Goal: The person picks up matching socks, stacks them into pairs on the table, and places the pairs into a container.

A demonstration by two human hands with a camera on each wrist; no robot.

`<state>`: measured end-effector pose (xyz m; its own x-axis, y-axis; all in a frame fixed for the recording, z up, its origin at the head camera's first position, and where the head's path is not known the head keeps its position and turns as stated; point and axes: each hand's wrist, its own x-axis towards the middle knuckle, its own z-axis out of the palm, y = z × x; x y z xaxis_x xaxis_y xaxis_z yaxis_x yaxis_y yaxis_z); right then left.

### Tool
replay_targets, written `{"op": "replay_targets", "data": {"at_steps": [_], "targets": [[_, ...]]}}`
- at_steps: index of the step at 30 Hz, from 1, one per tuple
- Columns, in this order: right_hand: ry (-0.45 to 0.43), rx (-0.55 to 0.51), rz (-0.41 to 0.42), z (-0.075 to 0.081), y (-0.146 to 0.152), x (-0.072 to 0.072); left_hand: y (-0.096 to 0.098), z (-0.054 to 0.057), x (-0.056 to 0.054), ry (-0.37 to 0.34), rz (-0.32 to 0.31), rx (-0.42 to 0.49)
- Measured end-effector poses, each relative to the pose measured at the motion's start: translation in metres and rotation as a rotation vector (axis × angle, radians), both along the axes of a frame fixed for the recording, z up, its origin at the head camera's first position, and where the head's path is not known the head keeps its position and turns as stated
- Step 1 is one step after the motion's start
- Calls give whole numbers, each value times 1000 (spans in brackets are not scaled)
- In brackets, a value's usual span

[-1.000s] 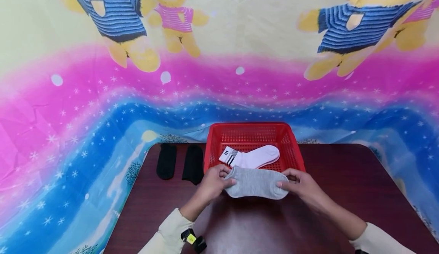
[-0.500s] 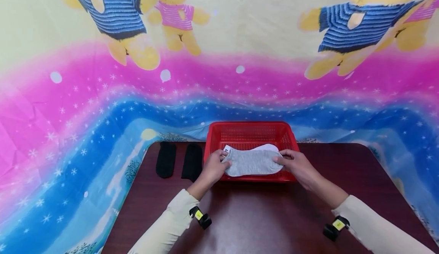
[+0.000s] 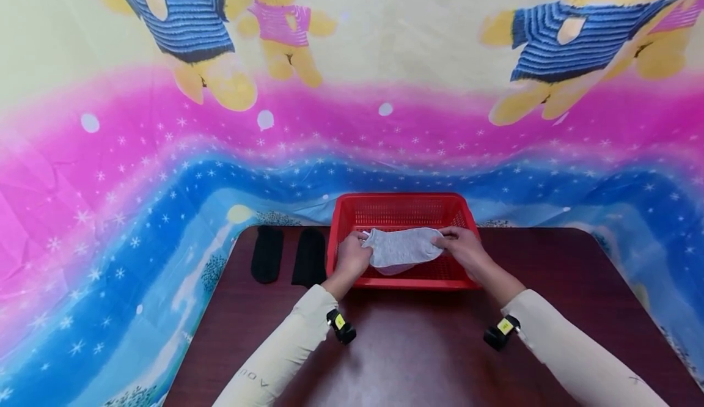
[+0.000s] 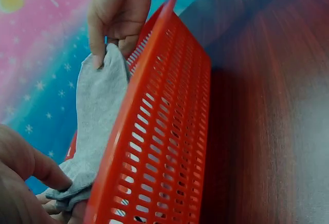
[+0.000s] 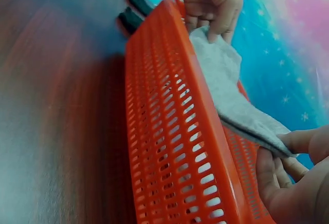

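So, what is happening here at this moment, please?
A person holds a grey sock stretched between both hands over the red basket. The left hand pinches one end and the right hand pinches the other. The sock hangs inside the basket's walls; whether it touches what lies below is not clear. The basket stands on a dark wooden table. Two black socks lie side by side on the table, to the left of the basket, and no hand touches them.

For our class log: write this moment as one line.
left hand: pinches grey sock | right hand: pinches it | over red basket
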<state>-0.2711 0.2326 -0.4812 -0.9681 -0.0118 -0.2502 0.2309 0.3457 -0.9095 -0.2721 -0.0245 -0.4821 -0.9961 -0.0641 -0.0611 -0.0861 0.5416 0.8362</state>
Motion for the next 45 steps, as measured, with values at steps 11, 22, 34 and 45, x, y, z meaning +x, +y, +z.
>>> {"op": "replay_targets", "data": {"at_steps": [11,22,34,45], "targets": [[4,107,-37,-18,-11,-28,12,-13,-25,6,11,-108],[-24,196,-29,-31,-14,-42,9,-24,-29,-10,-20,-182],[26,325,-28,-35,-6,-44,8,-15,-25,13,-141,-460],[404,551,151,-17,16,8,6,15,44,216,-306,-674]]}}
